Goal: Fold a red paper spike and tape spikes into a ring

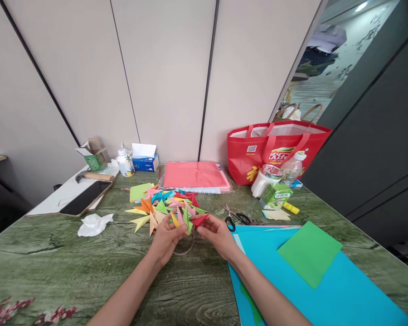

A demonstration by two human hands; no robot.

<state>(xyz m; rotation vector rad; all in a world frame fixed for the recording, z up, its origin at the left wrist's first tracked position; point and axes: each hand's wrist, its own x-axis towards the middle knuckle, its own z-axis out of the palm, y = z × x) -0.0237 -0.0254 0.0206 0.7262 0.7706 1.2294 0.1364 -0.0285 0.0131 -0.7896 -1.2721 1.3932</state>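
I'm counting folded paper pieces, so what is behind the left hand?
Behind the left hand lies a heap of folded paper pieces in many colours, with a pink packet farther back. Whatever the hand and its held pieces cover can't be seen.

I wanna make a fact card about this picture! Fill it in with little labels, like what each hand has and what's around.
Left hand: holds a bunch of folded paper pieces, yellow, pink and green
Right hand: pinches a red folded piece
Just beyond the hands: colorful paper pile
Right side: black-handled scissors, big blue sheet with a green square on it
Left side: crumpled white tissue
Back right: red bag
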